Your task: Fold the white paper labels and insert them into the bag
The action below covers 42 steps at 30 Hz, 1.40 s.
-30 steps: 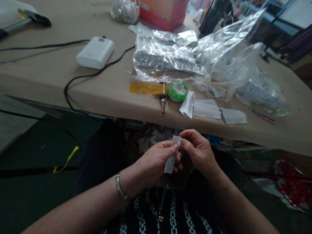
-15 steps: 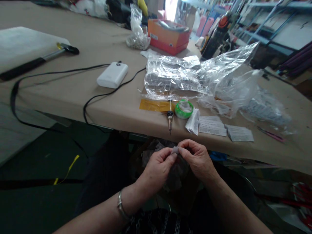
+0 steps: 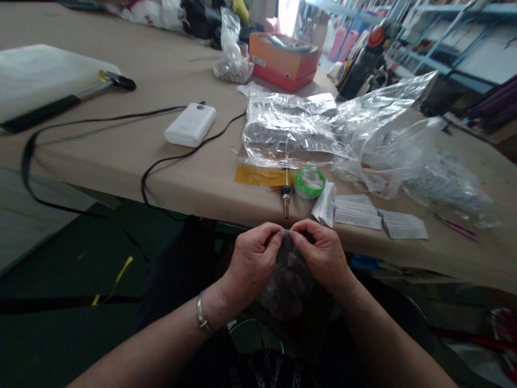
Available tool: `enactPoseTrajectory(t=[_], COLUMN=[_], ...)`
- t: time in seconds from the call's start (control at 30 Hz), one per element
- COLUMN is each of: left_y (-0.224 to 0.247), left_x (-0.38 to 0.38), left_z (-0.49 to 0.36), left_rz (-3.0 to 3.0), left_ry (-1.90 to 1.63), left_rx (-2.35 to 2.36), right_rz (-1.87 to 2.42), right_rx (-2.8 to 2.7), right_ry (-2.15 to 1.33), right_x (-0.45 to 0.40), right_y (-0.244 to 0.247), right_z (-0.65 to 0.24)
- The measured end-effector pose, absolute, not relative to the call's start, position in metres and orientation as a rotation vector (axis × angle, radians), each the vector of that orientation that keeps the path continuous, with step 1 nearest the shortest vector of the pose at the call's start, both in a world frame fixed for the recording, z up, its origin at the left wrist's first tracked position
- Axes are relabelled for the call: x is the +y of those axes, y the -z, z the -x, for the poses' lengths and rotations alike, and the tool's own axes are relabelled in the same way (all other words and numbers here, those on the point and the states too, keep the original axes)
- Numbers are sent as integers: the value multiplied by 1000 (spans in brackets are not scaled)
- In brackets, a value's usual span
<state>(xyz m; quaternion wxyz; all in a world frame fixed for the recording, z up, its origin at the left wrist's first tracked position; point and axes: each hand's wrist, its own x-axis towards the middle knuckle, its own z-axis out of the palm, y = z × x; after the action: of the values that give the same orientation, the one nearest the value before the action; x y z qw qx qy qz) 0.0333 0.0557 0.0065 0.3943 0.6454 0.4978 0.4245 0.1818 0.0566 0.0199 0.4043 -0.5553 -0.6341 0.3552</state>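
Observation:
My left hand (image 3: 254,258), with a silvery bangle at its wrist, pinches finger and thumb beside my right hand (image 3: 321,256). Both pinches meet over my lap, just below the table's front edge, on something too small to make out. Beneath them lies a dim heap of small greyish pieces (image 3: 285,285). On the table edge above the hands are a pen-like tool with a metal tip (image 3: 286,196), a green ring-shaped container with whitish stuff (image 3: 309,183), and printed paper slips (image 3: 356,211) in several small stacks.
Clear plastic bags (image 3: 291,126) cover the table's middle and right. A white power bank (image 3: 190,125) with a black cable lies left of them. An orange-red box (image 3: 283,62) stands behind. Pink-handled tweezers (image 3: 456,227) lie at right, a black-handled tool (image 3: 44,113) far left.
Both hands have risen slightly toward the table edge, fingertips still together. The small pale piece seen between them before is no longer distinct. The view has shifted a little.

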Motion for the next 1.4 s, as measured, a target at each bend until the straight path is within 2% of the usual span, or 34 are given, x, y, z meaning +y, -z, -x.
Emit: enactPoseTrajectory(t=[0.4,1.23,1.4], left_y=[-8,-8,-3], left_x=[60,64,52], left_z=[-34,-34,-23], left_rz=[-1713,-1679,-1624], left_ry=[-1119,-1085,-1033], left_rx=[1279,1267,1276], right_rz=[1387,1412,1414], right_rx=[-1680,-1630,-1747], right_ry=[-703,-759,-745], right_x=[58,59,38], right_y=[-14,-11,-28], right_z=[-182,-182,-195])
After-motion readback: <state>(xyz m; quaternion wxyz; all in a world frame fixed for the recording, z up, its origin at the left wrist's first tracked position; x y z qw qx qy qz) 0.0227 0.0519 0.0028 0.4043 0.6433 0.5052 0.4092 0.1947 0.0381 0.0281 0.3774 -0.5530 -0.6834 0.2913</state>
